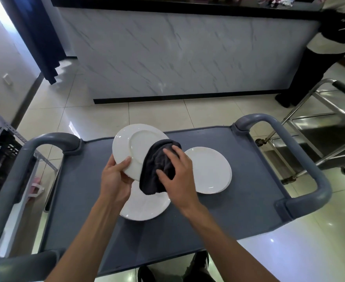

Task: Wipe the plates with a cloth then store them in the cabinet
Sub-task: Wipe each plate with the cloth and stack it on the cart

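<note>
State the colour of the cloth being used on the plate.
The cloth is dark grey, nearly black, seen in the head view.

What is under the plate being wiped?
Under the held plate lies another white plate on the grey cart. The left hand and dark cloth hide its upper part.

Landmark: grey cart top [238, 180]. Above its centre, left hand [114, 180] grips the lower-left rim of a white plate [135, 147], tilted w/ underside facing up, thumb on the underside; right hand [177, 176] presses a dark cloth [157, 169] against that plate's right edge, cloth draped over the rim and hanging down. Two more white plates lie flat on the cart top: one [210, 169] right of the hands, one [145, 206] under them, partly hidden; a metal trolley [314, 127] stands beyond the cart's right handle [301, 151].
</note>
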Tool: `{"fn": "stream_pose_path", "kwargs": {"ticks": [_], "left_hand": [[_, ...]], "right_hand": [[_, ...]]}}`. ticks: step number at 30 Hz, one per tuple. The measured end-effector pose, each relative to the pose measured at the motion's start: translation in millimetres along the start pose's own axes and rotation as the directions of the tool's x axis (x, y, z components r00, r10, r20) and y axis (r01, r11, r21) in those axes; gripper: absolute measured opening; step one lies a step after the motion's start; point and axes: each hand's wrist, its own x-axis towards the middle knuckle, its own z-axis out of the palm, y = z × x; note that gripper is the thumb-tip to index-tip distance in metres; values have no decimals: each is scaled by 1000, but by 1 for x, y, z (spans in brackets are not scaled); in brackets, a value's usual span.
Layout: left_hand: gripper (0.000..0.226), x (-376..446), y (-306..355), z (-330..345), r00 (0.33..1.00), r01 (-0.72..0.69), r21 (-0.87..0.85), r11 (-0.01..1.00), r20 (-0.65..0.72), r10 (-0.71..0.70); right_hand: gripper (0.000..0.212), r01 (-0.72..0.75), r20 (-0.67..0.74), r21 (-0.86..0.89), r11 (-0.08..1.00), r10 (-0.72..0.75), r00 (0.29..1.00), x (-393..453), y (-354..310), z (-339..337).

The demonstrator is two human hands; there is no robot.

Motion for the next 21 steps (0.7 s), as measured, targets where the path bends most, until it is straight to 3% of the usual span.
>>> {"fn": "stream_pose_path", "kwargs": {"ticks": [3, 6, 11, 21], "left_hand": [[44, 0, 1, 0, 1000, -2, 26, 1000, 20, 2], [43, -2, 3, -1, 1000, -7, 46, 999, 30, 6], [43, -3, 2, -4, 1000, -13, 57, 998, 22, 12], [37, 2, 1, -5, 997, -1, 78, 997, 76, -4]], "right_hand": [[72, 152, 14, -81, 985, -151, 988, -5, -6, 9], [88, 213, 105, -156, 964, -199, 974, -6, -3, 13], [94, 179, 190, -166, 970, -147, 971, -5, 9, 7], [78, 38, 144, -108, 993, -23, 989, 8, 43, -28]]}}
